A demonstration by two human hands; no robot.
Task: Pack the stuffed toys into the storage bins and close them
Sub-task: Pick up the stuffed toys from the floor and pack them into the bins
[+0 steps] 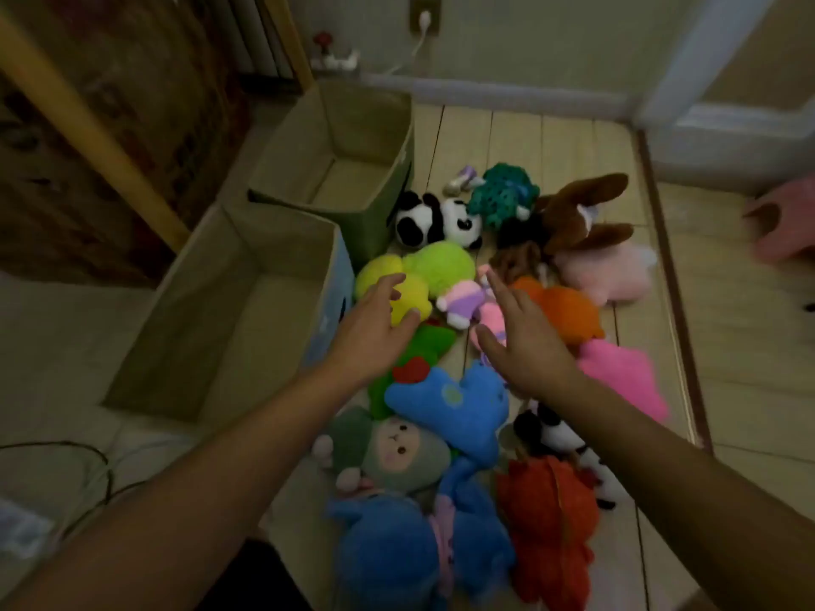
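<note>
Pale floorboards (520, 138) carry a heap of stuffed toys (445, 403), with two open storage bins (247, 302) at ten o'clock. Left hand (375, 328) rests with loose fingers on a yellow-green toy (410, 280); right hand (520, 341) hovers released beside an orange toy (569, 310).

A white plug (424, 16) sits in the wall socket (425, 15).

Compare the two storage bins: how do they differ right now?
The nearer bin sits close to the left hand, with a light blue outer side; the farther bin sits by the wall, olive green outside, next to the panda toy. Both are open, tan inside, and hold no toys.
</note>
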